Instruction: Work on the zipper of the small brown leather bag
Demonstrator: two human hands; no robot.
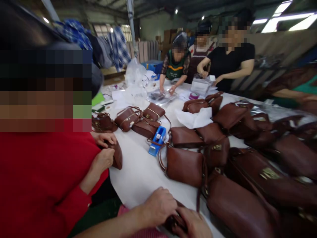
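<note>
At the bottom edge my left hand and my right hand are both closed on a small brown leather bag, which they mostly hide. It rests at the near edge of the white table. More brown bags lie just beyond my hands, the nearest to the right and another straight ahead.
Several brown bags cover the table's right half. A blue tape dispenser stands mid-table. A person in red at my left holds a brown bag. Three people work at the far end among clear plastic bags and white paper.
</note>
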